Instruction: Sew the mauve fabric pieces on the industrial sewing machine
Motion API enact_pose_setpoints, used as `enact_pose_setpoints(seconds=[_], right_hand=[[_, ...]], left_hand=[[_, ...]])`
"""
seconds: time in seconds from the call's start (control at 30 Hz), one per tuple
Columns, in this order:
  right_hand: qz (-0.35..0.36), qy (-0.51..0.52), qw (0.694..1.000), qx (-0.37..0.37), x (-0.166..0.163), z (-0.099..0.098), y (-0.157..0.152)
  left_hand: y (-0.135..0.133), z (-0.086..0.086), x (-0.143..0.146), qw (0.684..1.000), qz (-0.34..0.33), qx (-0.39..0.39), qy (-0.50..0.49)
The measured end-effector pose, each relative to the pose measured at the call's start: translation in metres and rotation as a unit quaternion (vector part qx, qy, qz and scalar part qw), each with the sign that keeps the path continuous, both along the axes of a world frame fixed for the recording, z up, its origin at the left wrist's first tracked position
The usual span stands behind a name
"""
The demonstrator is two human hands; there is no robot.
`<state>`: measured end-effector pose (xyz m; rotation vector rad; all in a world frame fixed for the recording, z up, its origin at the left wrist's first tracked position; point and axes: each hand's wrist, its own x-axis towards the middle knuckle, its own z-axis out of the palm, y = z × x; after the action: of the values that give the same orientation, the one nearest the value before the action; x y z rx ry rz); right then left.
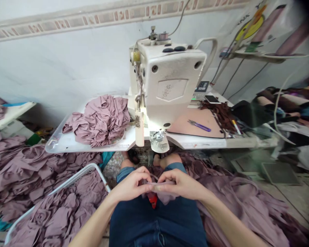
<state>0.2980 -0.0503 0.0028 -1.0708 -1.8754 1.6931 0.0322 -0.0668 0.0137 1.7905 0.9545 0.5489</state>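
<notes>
Over my lap, a small piece of mauve fabric (167, 198) is stretched between my two hands. My left hand (135, 183) pinches its left side between thumb and fingers. On the other side, my right hand (180, 183) pinches the edge close by, the thumbs almost meeting. Something red (152, 200) shows under the fabric; I cannot make out what it is. In front of my hands stands a white sewing machine (172, 89), its lamp lit above the presser foot area (159, 137).
A heap of mauve fabric (103, 118) lies on the table left of the machine. Purple thread snips (199, 125) rest on the right. A white basket (92, 167) of mauve pieces stands at lower left. More mauve cloth (239, 199) lies at my right.
</notes>
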Motion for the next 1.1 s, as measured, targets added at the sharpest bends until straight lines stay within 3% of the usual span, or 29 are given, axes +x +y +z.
enact_pose_setpoints(seconds=[0.1,0.2,0.3,0.4,0.47,0.6,0.7,0.9,1.1], right_hand=[[0.013,0.026,1.000,0.011,0.007,0.005,0.010],[-0.021,0.054,0.998,0.027,0.011,0.011,0.017],[0.024,0.052,0.998,-0.031,0.012,0.013,0.019],[0.068,0.052,0.995,-0.057,0.010,0.010,0.019],[0.037,0.073,0.996,-0.043,0.008,0.006,0.020],[-0.078,0.084,0.993,-0.002,0.006,0.005,0.019],[-0.141,0.060,0.986,0.059,0.001,0.012,0.010],[-0.201,-0.007,0.936,0.290,-0.008,0.032,-0.013],[-0.257,0.034,0.891,0.372,-0.011,0.047,-0.002]], left_hand=[[0.006,0.001,0.012,0.998,-0.012,-0.059,-0.021],[0.008,0.001,0.019,0.992,0.050,-0.114,-0.031],[0.008,0.008,0.022,0.993,0.090,-0.072,-0.013],[0.009,0.017,0.023,0.997,0.053,-0.060,0.012],[0.009,0.018,0.021,0.995,0.050,-0.085,0.004],[0.008,0.008,0.014,0.982,0.132,-0.109,-0.082],[0.009,0.003,0.008,0.982,0.152,-0.050,-0.100],[0.016,0.014,0.004,0.985,0.100,0.142,-0.006],[0.029,0.033,0.013,0.982,0.112,0.145,-0.043]])
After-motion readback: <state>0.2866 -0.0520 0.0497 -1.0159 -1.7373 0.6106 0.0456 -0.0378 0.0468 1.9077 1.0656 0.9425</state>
